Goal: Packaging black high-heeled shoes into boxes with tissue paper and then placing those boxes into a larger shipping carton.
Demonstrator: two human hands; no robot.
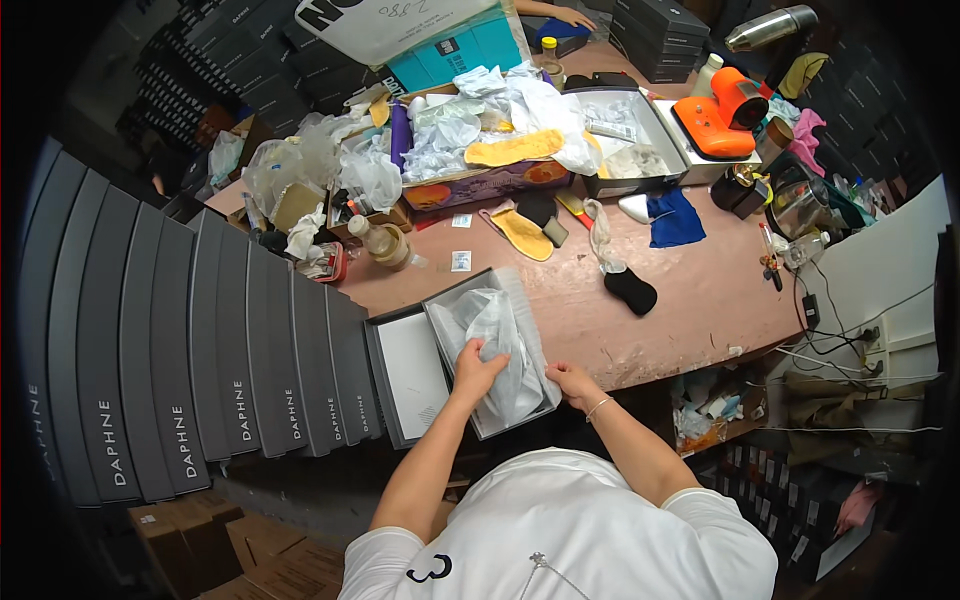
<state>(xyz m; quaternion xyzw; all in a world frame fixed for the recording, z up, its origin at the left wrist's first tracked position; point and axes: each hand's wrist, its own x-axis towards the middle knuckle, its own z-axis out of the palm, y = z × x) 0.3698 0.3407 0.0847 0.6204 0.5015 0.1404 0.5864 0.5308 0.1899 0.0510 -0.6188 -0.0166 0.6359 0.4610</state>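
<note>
An open grey shoe box (432, 312) lies at the near edge of the table, lined with white tissue paper (527, 318). Inside is a bundle in thin translucent wrapping (490, 310); what it wraps is hard to make out. My left hand (480, 372) is closed on the wrapping, thumb and fingers curled on its upper side. With fingertips pinched together, my right hand (574, 385) holds the paper's edge at the box's right side. The box lid (412, 365), pale inside, lies against the box's left side.
Grey shoe boxes (220, 340) stand in a long row at left. Farther back are a carton heaped with crumpled wrapping (490, 185), yellow insoles (522, 235), a black insole-shaped piece (630, 291), a blue cloth (676, 218), a glass jar (385, 245) and an orange device (715, 120).
</note>
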